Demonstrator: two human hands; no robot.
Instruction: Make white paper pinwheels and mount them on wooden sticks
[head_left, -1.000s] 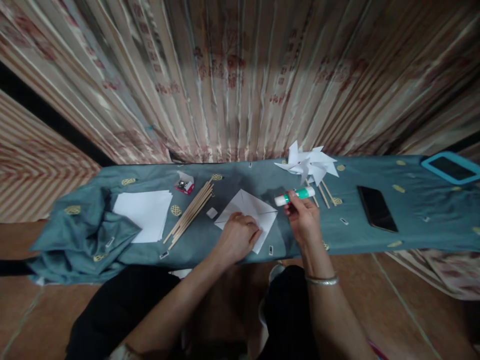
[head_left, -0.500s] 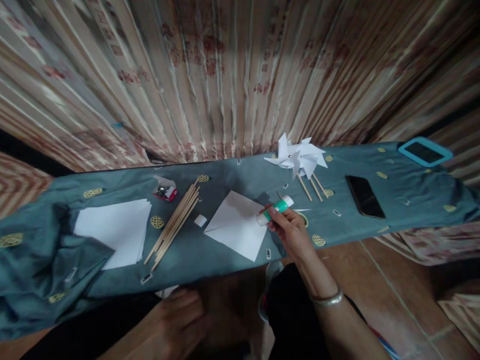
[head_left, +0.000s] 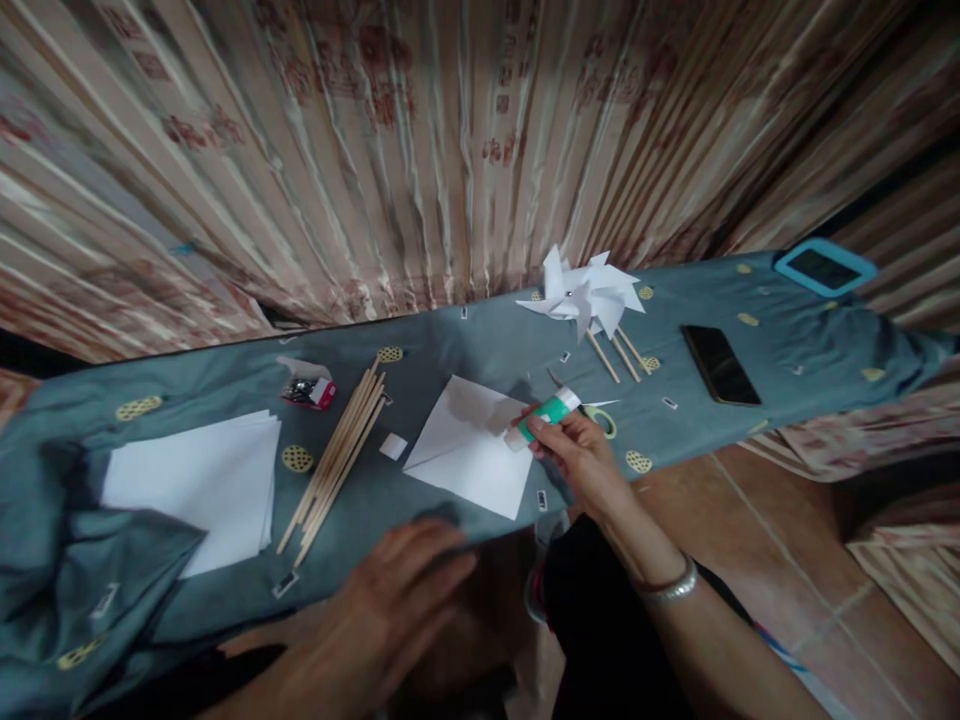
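A green-and-white glue stick (head_left: 553,412) is held in my right hand (head_left: 581,455), above the right corner of a creased white paper square (head_left: 472,455). My left hand (head_left: 397,595), slightly blurred, is in the air at the table's near edge with its fingers apart and nothing in them. Scissors (head_left: 606,422) with a yellow-green handle lie just behind my right hand, partly hidden by it. A small white square piece (head_left: 393,446) sits left of the paper. Farther back lie white paper pinwheels (head_left: 589,295) on wooden sticks.
On the left of the teal cloth (head_left: 442,350) are a stack of white paper (head_left: 199,480), several wooden sticks (head_left: 337,455) and a small red-and-white box (head_left: 309,387) of metal pieces. A black phone (head_left: 720,365) and a blue-framed tablet (head_left: 825,268) lie right. A curtain (head_left: 420,200) hangs behind.
My left hand has risen from below the table edge toward the paper, and its fingers have opened out. My right hand keeps the glue stick in nearly the same place. The view has shifted slightly.
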